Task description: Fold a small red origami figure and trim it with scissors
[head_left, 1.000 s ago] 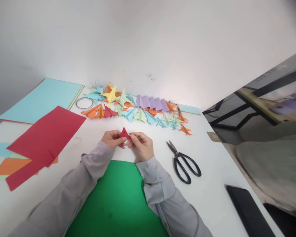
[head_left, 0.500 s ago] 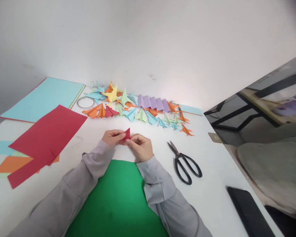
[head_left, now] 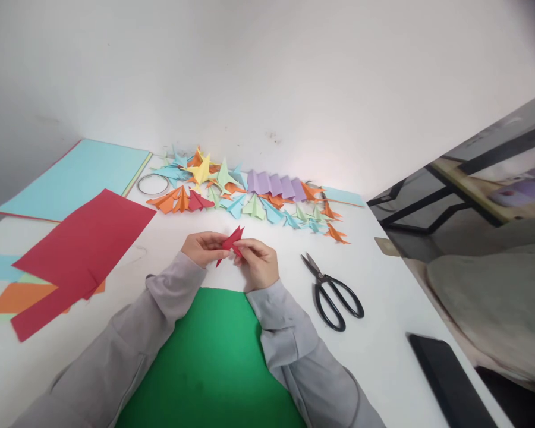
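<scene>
- A plain white wall (head_left: 267, 71) rises behind a white table (head_left: 374, 285), and at the far right a wooden shelf (head_left: 468, 190) on black legs stands beyond the table edge.
- The folded red paper (head_left: 232, 239) is in the middle, above the table, between the person's 2 hands, with pointed ends sticking out at the top and bottom.
- The left hand (head_left: 204, 248) pinches the paper from its left side, thumb near the lower part and fingers above.
- The right hand (head_left: 259, 263) grips the other side narrowly between thumb and fingertips; the finer creases there are too small to make out for certain.
- Both arms wear grey sleeves (head_left: 289, 342), and between them a green sheet (head_left: 218, 351) reaches toward the wrists.
- Beyond the hands, a long row of folded paper pieces (head_left: 254, 207) in orange, blue, green, yellow and red lies along the wall, with 1 purple pleated paper (head_left: 276, 185) among them.
- A thin ring (head_left: 153, 194) lies at the row's left end, near a stack of large paper (head_left: 78, 178) with blue on top.
- Closer on the left, a red sheet (head_left: 89, 232) and a red strip (head_left: 49, 312) overlap orange paper (head_left: 20, 297).
- To the right of the hands lie black-handled scissors (head_left: 323, 279), their blades slightly parted, and nearer the table edge a flat black object (head_left: 450, 380).
</scene>
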Available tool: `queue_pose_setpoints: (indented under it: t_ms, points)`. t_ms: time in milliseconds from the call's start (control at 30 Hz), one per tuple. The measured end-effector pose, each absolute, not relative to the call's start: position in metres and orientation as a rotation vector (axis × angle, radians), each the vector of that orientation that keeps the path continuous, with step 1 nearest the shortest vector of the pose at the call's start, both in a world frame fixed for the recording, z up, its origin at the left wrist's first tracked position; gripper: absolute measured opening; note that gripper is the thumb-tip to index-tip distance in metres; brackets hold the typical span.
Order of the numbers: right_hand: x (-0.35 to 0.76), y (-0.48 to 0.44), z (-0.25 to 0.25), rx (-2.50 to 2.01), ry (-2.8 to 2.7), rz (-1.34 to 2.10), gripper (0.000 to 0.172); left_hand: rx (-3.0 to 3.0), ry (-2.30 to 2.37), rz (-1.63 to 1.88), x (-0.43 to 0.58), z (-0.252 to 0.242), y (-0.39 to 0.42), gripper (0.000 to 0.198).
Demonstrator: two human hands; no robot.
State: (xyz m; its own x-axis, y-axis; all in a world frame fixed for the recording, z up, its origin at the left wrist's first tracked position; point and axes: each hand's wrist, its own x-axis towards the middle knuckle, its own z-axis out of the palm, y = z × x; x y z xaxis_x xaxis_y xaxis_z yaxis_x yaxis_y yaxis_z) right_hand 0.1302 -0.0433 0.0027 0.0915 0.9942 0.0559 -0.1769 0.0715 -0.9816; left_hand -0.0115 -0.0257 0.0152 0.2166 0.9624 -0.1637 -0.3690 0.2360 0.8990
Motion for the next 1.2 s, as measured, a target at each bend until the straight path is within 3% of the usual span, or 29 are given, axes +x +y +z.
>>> queue_pose_setpoints:
  t_ms: [400,767,1200]
  points:
    - [0.128,-0.044,0.007,-1.062,-1.176,1.039,0.004,1.006,0.985,1.105,-0.007,0.004,-0.022,0.033]
    - [0.133,-0.041,0.005,-1.149,-0.991,1.098,0.018,1.068,0.973,1.148,-0.005,0.013,-0.030,0.032]
    - [0.130,-0.041,0.004,-0.915,-0.641,1.477,0.026,0.967,0.889,1.085,-0.005,0.024,-0.032,0.023]
